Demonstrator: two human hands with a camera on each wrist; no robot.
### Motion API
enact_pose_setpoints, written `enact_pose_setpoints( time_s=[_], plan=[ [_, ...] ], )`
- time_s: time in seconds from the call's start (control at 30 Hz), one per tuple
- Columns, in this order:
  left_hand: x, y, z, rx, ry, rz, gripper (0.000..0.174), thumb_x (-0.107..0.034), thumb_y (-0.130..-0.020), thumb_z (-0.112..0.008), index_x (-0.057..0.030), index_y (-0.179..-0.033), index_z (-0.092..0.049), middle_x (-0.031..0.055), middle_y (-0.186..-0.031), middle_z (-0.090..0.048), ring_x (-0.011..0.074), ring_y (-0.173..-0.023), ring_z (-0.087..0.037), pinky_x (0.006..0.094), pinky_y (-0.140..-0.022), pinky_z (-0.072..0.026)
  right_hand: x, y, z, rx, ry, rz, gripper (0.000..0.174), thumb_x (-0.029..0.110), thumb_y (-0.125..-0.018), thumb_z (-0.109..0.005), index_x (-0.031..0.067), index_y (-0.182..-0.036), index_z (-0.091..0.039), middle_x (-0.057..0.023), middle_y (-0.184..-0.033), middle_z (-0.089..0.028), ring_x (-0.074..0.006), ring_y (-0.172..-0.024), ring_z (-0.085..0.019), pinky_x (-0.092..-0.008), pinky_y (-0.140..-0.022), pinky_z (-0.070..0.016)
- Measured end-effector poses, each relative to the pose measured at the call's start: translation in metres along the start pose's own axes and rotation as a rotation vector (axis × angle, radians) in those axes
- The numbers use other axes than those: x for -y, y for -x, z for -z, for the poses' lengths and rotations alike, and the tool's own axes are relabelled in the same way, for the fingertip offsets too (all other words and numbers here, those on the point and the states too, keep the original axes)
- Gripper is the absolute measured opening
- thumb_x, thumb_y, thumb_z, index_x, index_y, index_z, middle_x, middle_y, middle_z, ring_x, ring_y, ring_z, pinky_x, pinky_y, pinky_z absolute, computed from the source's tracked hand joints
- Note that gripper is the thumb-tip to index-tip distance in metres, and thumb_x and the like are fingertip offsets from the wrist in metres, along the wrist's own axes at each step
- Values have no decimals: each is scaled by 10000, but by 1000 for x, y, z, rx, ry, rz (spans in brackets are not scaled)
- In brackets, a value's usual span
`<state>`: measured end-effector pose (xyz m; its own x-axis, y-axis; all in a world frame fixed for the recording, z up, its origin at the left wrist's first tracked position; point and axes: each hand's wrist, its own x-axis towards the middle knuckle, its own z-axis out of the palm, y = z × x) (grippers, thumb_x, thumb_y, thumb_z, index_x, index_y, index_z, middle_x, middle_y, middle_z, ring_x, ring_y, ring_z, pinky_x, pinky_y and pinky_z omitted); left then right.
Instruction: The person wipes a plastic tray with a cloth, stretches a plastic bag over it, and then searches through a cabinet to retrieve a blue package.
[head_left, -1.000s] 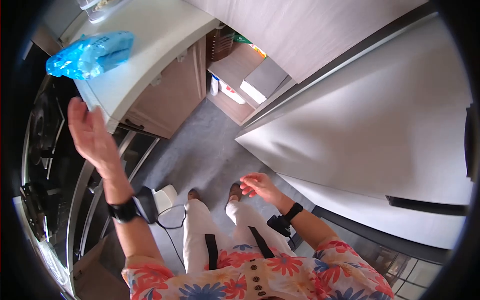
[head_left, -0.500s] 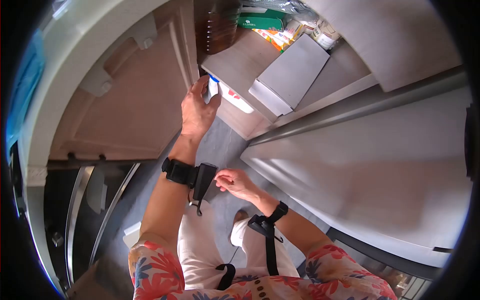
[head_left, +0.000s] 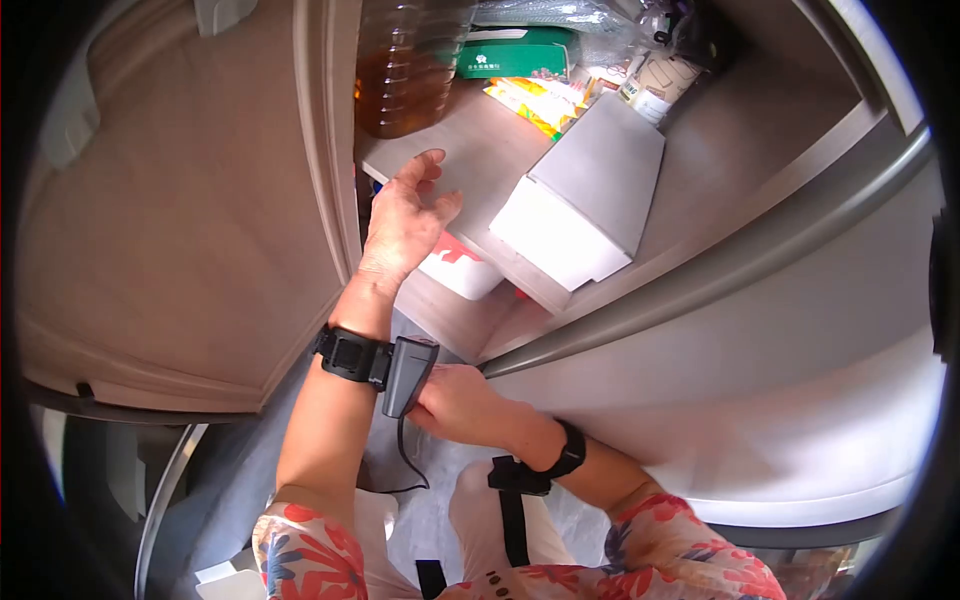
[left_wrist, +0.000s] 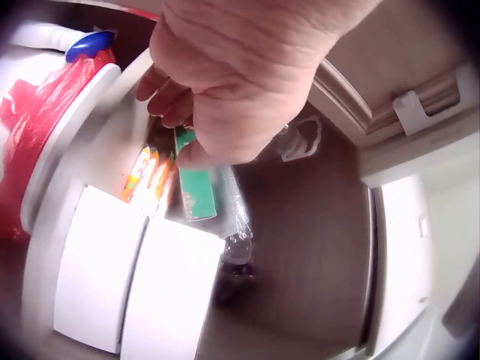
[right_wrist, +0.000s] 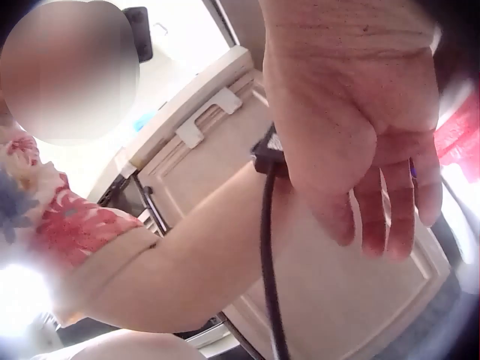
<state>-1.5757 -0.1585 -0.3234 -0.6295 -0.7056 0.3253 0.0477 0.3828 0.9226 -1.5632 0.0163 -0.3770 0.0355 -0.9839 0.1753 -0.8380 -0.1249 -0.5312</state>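
Over the front of the upper cabinet shelf (head_left: 470, 130), my left hand (head_left: 405, 225) reaches in with fingers loosely bent and nothing in them. Nearest beyond its fingertips is a big ribbed clear container of brown liquid (head_left: 405, 75). In the left wrist view the same hand overlaps a green box (left_wrist: 197, 193), with orange-and-white packets (left_wrist: 150, 176) beside it. A long grey-and-white box (head_left: 570, 200) lies to the hand's right. My right hand (head_left: 462, 405) is low by the left wrist's camera, and its relaxed, empty fingers show in the right wrist view.
Below the upper shelf is a white item with red on it (head_left: 465, 272); a blue-topped white bottle (left_wrist: 90, 45) is beside it. The swung-out cabinet door (head_left: 180, 230) stands at left, a large pale glossy panel (head_left: 720, 400) at right. A patterned cup (head_left: 660, 85) sits farther back.
My left hand has gone from beside the counter to the lower shelf's white bottle, then up over the upper shelf. The right hand has moved in towards the left wrist. The cabinet is nearer.
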Motion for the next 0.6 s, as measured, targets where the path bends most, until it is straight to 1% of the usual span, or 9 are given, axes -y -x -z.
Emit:
enact_pose_setpoints(
  time_s=[0.07, 0.2, 0.23, 0.27, 0.33, 0.47, 0.53, 0.57, 0.6],
  plan=[
    [7, 3, 11, 50, -37, -22, 505, -134, -769, -632, -14, -1239, -494, 154, -1135, -557, 223, -1052, -531, 313, -894, -425, 4, -2, -7, -25, -3, 56, 115, 182, -795, -564, 78, -833, -591, -100, -754, -608, -302, -721, -605, -412, -613, -490],
    [15, 1, 30, 99, 71, -3, 519, -173, -762, -645, -21, -1236, -498, 180, -1142, -574, 268, -1059, -554, 339, -906, -439, 21, -3, 4, 51, 75, -12, 111, 187, -806, -558, 83, -824, -596, -83, -739, -607, -294, -697, -609, -401, -589, -488],
    [15, 0, 35, 136, 27, -3, 520, -173, -763, -648, -16, -1236, -498, 188, -1150, -569, 267, -1061, -554, 334, -910, -436, 20, -5, 10, -27, 69, -6, 104, 178, -810, -566, 81, -831, -596, -88, -735, -613, -294, -684, -609, -394, -588, -485],
    [16, 0, 39, 178, -19, -1, 521, -173, -765, -650, -11, -1235, -498, 196, -1159, -564, 266, -1062, -554, 329, -914, -433, 22, -8, 17, -30, 83, -2, 104, 178, -810, -566, 81, -831, -596, -88, -735, -613, -294, -684, -609, -394, -588, -485],
    [18, -2, 43, 194, 37, -5, 526, -175, -759, -657, 4, -1228, -499, 192, -1170, -562, 265, -1067, -555, 326, -913, -432, 22, -18, 34, -423, -7, -60, 76, 144, -810, -583, 84, -852, -603, -97, -741, -619, -297, -671, -609, -381, -588, -482],
    [23, -6, 44, 229, 82, 28, 512, -155, -747, -663, 36, -1197, -510, 177, -1142, -584, 238, -1037, -569, 308, -903, -429, 26, -54, 59, -673, -62, -78, 96, 120, -811, -599, 88, -901, -608, -123, -740, -624, -303, -656, -616, -362, -579, -480],
    [4, -2, 48, 377, 233, 146, 482, -129, -750, -654, 43, -1181, -520, 160, -1099, -603, 212, -984, -581, 300, -880, -437, 16, -92, 75, -768, -180, -103, 117, 134, -818, -583, 87, -923, -608, -132, -722, -627, -314, -660, -619, -378, -591, -486],
    [14, -8, 42, 297, 180, 89, 430, -65, -754, -615, 53, -1159, -531, 146, -1046, -614, 202, -941, -587, 296, -850, -451, 7, -114, 85, -943, -12, -3, 121, 117, -820, -558, 91, -925, -612, -126, -751, -641, -314, -683, -624, -391, -624, -492],
    [22, -12, 39, 309, 179, 79, 430, -65, -754, -615, 53, -1159, -531, 146, -1046, -614, 202, -941, -587, 296, -850, -451, 5, -134, 97, -1012, 1, -44, 129, 109, -811, -556, 90, -925, -614, -121, -782, -645, -309, -715, -626, -394, -651, -491]
  ],
)
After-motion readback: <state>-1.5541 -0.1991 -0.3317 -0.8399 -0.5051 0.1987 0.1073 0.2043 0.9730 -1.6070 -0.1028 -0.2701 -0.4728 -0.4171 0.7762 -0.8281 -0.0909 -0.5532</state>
